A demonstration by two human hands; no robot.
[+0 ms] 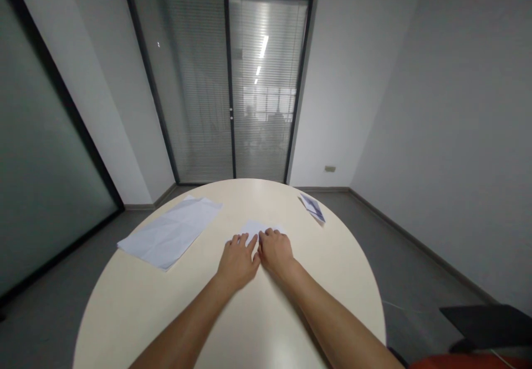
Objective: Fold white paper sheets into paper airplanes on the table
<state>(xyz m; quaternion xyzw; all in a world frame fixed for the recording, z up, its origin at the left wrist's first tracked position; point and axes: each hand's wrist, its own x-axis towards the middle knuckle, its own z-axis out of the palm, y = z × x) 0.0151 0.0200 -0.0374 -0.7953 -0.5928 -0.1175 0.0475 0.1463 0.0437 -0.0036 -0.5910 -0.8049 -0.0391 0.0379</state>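
around us, plain grey-white walls (pixel 361 64) and black-framed glass panels with slatted blinds (pixel 191 108) stand beyond a round, cream-coloured surface (pixel 257 200). on it, a large creased white paper sheet (pixel 170 233) lies left. our left hand (pixel 238 261) is loosely spread; our right hand (pixel 276 251) curls, whether pinching we cannot tell. beneath both lies a small white paper piece (pixel 251 226): likely light, thin, easily creased, best held by its edges.

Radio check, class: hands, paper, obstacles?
Left hand, right hand: on middle paper. Paper partly hidden beneath them. Larger sheet left, patterned paper right, both well aside.
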